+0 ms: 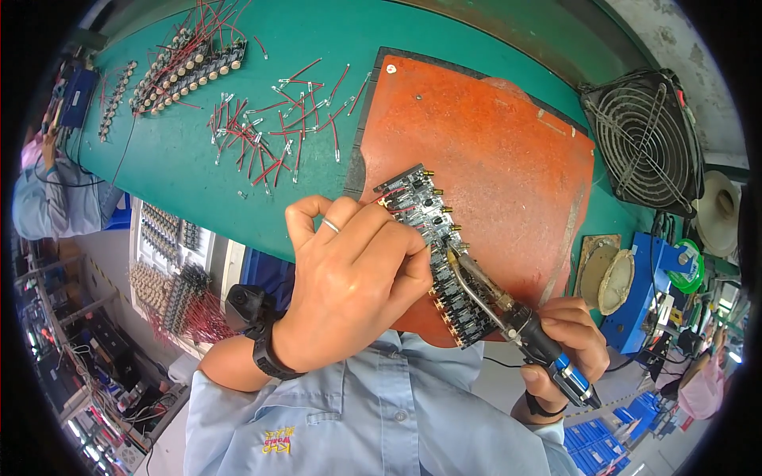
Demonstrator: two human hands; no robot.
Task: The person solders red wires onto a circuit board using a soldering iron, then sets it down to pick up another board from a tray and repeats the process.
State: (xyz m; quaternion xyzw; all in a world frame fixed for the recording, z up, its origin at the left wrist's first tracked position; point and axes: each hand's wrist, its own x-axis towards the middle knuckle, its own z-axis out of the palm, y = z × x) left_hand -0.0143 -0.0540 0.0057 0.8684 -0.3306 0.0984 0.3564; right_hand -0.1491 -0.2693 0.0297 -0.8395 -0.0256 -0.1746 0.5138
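Observation:
A long panel of small black circuit boards lies aslant on the orange mat, with brass-coloured parts along its edges. My left hand is bent over the panel's left side, thumb and fingers pinched together. Whatever it pinches is hidden behind the fingers; short red wires show on the panel just above them. In my right hand is a soldering iron with a black and blue handle and a thin metal tube along its shaft. Its tip reaches the middle of the panel, close to my left fingertips.
Loose red wires with small clear ends lie on the green table. Wired board strips are heaped at the far left. A black fan, a round tan sponge-like pad and a blue device stand right. A tray of boards is lower left.

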